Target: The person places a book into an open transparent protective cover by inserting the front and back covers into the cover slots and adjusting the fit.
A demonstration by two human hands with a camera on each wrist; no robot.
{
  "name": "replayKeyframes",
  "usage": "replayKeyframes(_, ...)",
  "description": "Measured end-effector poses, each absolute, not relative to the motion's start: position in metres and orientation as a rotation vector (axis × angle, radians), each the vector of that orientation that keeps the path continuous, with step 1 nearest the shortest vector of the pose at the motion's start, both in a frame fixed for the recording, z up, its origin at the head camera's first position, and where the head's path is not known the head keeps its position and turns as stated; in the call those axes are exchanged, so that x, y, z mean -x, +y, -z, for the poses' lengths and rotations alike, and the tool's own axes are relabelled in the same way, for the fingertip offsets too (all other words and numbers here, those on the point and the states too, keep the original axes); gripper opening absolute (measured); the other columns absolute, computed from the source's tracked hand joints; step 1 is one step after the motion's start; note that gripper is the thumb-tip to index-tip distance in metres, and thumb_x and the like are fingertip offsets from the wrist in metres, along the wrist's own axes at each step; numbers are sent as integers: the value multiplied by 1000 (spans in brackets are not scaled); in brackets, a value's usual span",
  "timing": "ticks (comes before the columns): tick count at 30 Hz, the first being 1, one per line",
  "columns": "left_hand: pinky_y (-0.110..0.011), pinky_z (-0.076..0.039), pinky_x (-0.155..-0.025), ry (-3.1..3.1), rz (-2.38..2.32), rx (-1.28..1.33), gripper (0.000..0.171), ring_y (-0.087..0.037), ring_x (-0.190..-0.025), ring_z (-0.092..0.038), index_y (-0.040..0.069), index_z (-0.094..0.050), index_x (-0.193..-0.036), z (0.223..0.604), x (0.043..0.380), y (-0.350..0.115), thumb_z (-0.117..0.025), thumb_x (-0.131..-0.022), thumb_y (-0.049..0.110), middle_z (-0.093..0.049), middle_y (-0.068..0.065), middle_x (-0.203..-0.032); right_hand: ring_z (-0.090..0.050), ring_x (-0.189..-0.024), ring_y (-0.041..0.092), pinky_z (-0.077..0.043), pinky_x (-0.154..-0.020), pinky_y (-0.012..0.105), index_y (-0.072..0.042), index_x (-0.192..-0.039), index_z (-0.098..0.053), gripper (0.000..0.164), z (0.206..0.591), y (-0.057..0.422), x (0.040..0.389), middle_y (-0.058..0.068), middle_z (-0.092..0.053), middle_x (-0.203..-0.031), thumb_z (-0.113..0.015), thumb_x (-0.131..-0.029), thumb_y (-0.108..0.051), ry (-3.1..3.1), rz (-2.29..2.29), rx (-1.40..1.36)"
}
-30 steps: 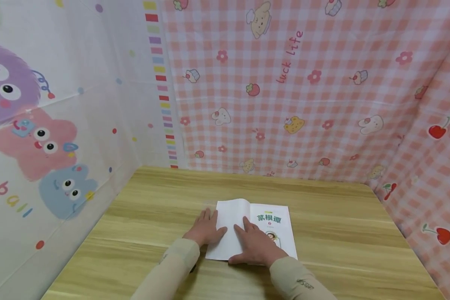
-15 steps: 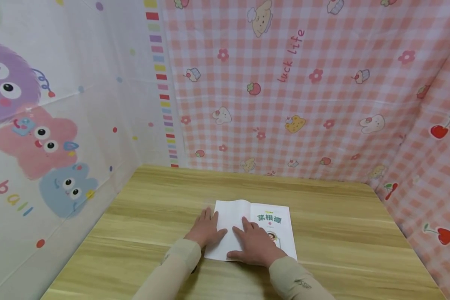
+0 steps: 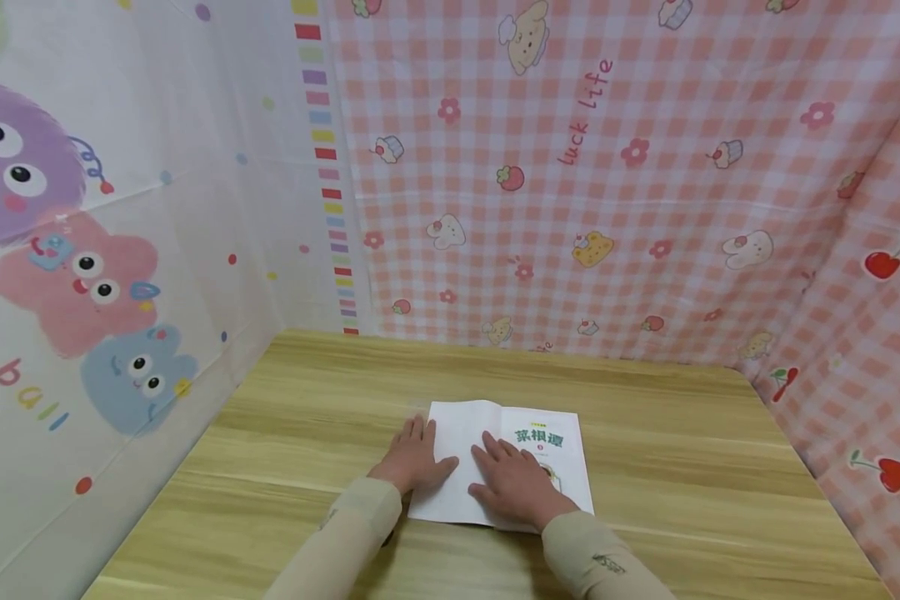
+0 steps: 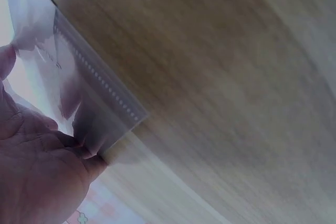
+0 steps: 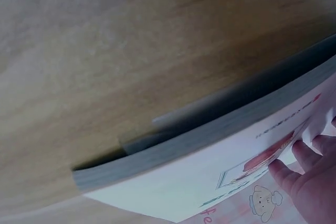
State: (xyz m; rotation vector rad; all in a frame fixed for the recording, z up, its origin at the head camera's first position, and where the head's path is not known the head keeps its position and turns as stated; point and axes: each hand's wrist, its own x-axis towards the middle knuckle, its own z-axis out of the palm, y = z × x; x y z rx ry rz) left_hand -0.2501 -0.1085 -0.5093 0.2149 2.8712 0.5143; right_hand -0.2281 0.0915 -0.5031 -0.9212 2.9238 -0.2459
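An open book (image 3: 453, 429) lies on the table in the head view. Its left side is plain white; its right page carries a green title and a small picture. My left hand (image 3: 412, 458) rests along the left edge, thumb on the white page. Across the middle, near the fold, lies my right hand (image 3: 521, 483) with fingers spread, partly covering the picture. In the left wrist view a clear plastic sheet (image 4: 100, 82) with a dotted strip shows at the left hand's fingers. The right wrist view shows the thick page block (image 5: 173, 153) and the fingers touching the printed page.
The wood-grain table (image 3: 682, 467) extends around the book. A pink checked cloth (image 3: 570, 208) hangs behind and to the right, and a white cartoon-print cloth (image 3: 195, 250) covers the left side. A small dark object (image 3: 387, 539) shows beside the left sleeve.
My right hand has shifted slightly right, and its thumb has moved up from the book's lower edge onto the page. The left side lies a little flatter. My left hand has hardly moved.
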Motion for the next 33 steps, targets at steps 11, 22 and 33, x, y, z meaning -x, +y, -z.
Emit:
replayKeyframes(11, -56, -19, -114, 2909, -498, -249, 84, -41, -140, -12, -7, -29, -147, 505, 244, -106, -51, -91, 53, -17, -31, -154, -34, -133, 37, -36, -102, 60, -12, -145, -43, 64, 511, 89, 233, 15, -33, -154, -49, -94, -50, 2934, 149, 914)
replayKeyframes(22, -60, -14, -114, 2901, -541, -216, 82, -45, -140, -5, -4, -30, -147, 504, 242, -105, -53, -91, 52, -10, -35, -154, -32, -133, 39, -35, -102, 62, -12, -145, -42, 64, 514, 90, 230, 22, -30, -153, -48, -94, -50, 2960, 171, 908)
replayKeyframes(33, -55, -12, -116, 2874, -609, -212, 82, -47, -139, -5, -3, -19, -151, 501, 243, -101, -49, -93, 49, -10, -39, -151, -29, -135, 40, -31, -105, 62, -10, -147, -38, 66, 507, 90, 225, 24, -28, -153, -45, -95, -50, 2940, 261, 875)
